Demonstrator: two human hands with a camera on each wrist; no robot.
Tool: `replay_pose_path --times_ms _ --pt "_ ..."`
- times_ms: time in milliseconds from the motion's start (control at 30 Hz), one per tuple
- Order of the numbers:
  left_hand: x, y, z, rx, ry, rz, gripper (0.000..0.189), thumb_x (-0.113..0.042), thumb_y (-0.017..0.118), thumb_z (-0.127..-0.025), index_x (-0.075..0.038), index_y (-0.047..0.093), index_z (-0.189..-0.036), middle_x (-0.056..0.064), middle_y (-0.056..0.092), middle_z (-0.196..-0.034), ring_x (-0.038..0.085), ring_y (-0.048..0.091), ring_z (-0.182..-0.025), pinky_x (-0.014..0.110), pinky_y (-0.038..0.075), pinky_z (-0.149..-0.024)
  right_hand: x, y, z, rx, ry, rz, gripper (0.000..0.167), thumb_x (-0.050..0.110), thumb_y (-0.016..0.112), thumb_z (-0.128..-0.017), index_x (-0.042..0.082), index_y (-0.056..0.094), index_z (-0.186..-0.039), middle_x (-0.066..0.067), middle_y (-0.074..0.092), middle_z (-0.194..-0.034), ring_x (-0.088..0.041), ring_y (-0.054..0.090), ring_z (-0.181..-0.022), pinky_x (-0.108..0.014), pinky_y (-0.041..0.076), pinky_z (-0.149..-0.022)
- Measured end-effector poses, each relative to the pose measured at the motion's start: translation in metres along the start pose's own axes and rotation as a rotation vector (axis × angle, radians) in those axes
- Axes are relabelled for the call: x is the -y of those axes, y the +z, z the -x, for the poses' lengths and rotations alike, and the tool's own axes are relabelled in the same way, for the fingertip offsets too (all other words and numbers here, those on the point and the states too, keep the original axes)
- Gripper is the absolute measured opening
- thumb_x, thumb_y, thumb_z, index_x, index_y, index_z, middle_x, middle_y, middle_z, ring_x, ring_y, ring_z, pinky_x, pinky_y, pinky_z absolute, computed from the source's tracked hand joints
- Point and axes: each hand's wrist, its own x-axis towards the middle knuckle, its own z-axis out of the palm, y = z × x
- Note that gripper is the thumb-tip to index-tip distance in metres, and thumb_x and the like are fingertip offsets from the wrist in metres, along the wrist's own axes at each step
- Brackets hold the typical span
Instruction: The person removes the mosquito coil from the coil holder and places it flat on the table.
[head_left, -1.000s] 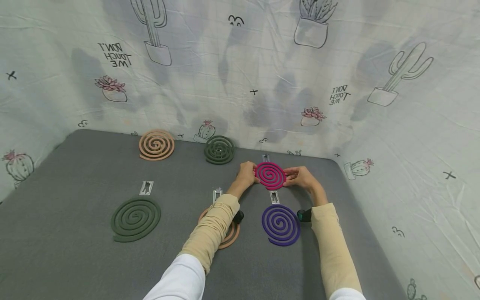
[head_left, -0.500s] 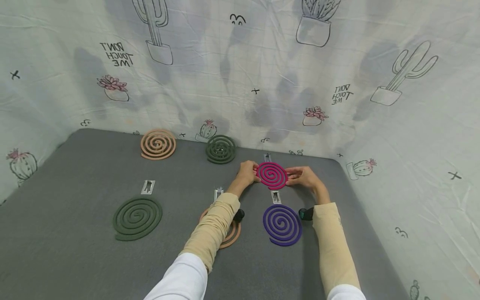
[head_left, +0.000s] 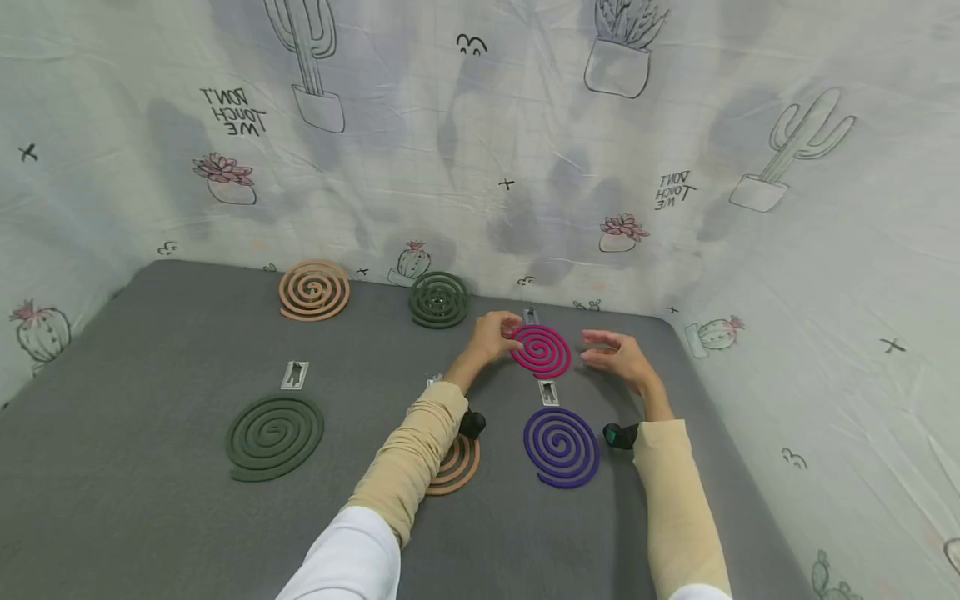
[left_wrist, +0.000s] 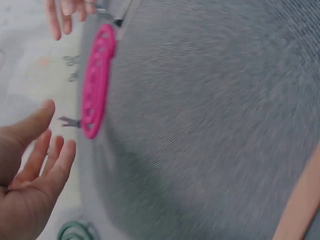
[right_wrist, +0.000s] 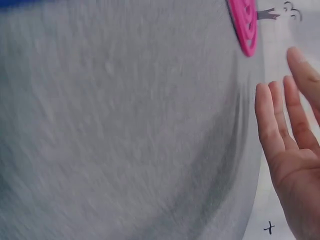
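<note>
A pink mosquito coil [head_left: 540,350] lies on the grey table near its back edge, toward the right; the left wrist view shows the pink coil [left_wrist: 95,82] edge-on. My left hand [head_left: 490,337] is at its left side, fingers relaxed, and the left wrist view shows a gap between the hand [left_wrist: 37,170] and the coil. To the coil's right, my right hand [head_left: 618,358] is held apart from it, fingers extended and holding nothing. In the right wrist view the right hand [right_wrist: 295,145] is below part of the pink coil [right_wrist: 245,25].
A purple coil [head_left: 561,447] and a green coil [head_left: 274,437] lie nearer me; my left sleeve partly covers an orange coil [head_left: 457,467]. Another orange coil [head_left: 313,290] and a dark green coil [head_left: 439,300] are along the back. Small metal stands [head_left: 295,375] lie about. Cactus-print cloth [head_left: 375,167] hangs behind.
Both hands have let go of the pink coil, which stays in place. The right hand has moved off to the right; the left hand's fingers have loosened and spread.
</note>
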Motion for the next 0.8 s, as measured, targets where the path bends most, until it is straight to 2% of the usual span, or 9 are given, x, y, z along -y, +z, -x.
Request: replay_pose_path --times_ms 133,233,300,433,600,700,800 --pt "-0.002 -0.021 0.006 0.101 0.098 0.079 0.046 -0.002 0.072 -0.082 0.001 0.058 -0.126 0.018 0.060 -0.127 0.031 0.061 -0.112 0.033 0.053 -0.093 0.005 0.009 0.002 0.001 -0.052 -0.062 0.052 0.000 0.064 -0.089 -0.011 0.043 -0.135 -0.032 0.043 -0.139 -0.007 0.063 -0.100 -0.037 0.051 -0.095" --pt "-0.003 -0.036 0.012 0.163 0.159 0.115 0.045 -0.002 0.070 -0.084 0.001 0.057 -0.127 0.020 0.058 -0.128 0.034 0.060 -0.113 0.032 0.053 -0.092 0.010 0.015 0.000 -0.015 -0.069 -0.047 0.051 0.004 0.065 -0.089 -0.009 0.046 -0.134 -0.030 0.045 -0.138 -0.007 0.062 -0.102 -0.035 0.051 -0.096" --pt "-0.001 -0.047 0.015 0.173 0.182 0.140 0.045 -0.002 0.069 -0.084 0.001 0.057 -0.127 0.021 0.058 -0.127 0.034 0.059 -0.113 0.032 0.053 -0.092 0.014 0.018 -0.002 -0.023 -0.081 -0.042 0.050 0.007 0.066 -0.089 -0.007 0.048 -0.134 -0.029 0.045 -0.138 -0.004 0.061 -0.101 -0.031 0.052 -0.095" --pt "0.007 -0.070 0.019 0.139 0.200 0.173 0.045 -0.004 0.068 -0.086 0.001 0.056 -0.129 0.021 0.058 -0.127 0.036 0.059 -0.113 0.036 0.053 -0.092 0.025 0.028 -0.009 -0.030 -0.122 -0.031 0.047 0.010 0.067 -0.089 -0.003 0.053 -0.132 -0.027 0.048 -0.136 -0.005 0.061 -0.101 -0.030 0.052 -0.094" --pt "0.025 -0.096 0.025 0.065 0.190 0.204 0.043 -0.004 0.067 -0.087 0.000 0.056 -0.128 0.022 0.058 -0.127 0.035 0.058 -0.113 0.039 0.052 -0.094 0.042 0.047 -0.019 -0.012 -0.174 -0.057 0.044 0.005 0.064 -0.090 -0.007 0.052 -0.131 -0.028 0.050 -0.134 -0.005 0.063 -0.097 -0.043 0.050 -0.096" --pt "0.037 -0.108 0.027 0.023 0.169 0.224 0.043 -0.005 0.067 -0.087 0.001 0.055 -0.129 0.022 0.057 -0.127 0.035 0.058 -0.114 0.041 0.051 -0.095 0.048 0.058 -0.028 0.015 -0.186 -0.114 0.044 0.000 0.063 -0.089 -0.010 0.050 -0.130 -0.032 0.047 -0.134 -0.018 0.065 -0.103 -0.051 0.046 -0.099" --pt "0.048 -0.119 0.028 -0.014 0.121 0.262 0.044 -0.005 0.065 -0.088 0.003 0.053 -0.130 0.022 0.055 -0.129 0.036 0.056 -0.116 0.042 0.050 -0.097 0.053 0.070 -0.037 0.039 -0.194 -0.150 0.044 0.000 0.062 -0.089 -0.010 0.050 -0.131 -0.030 0.047 -0.136 -0.033 0.060 -0.112 -0.049 0.046 -0.099"
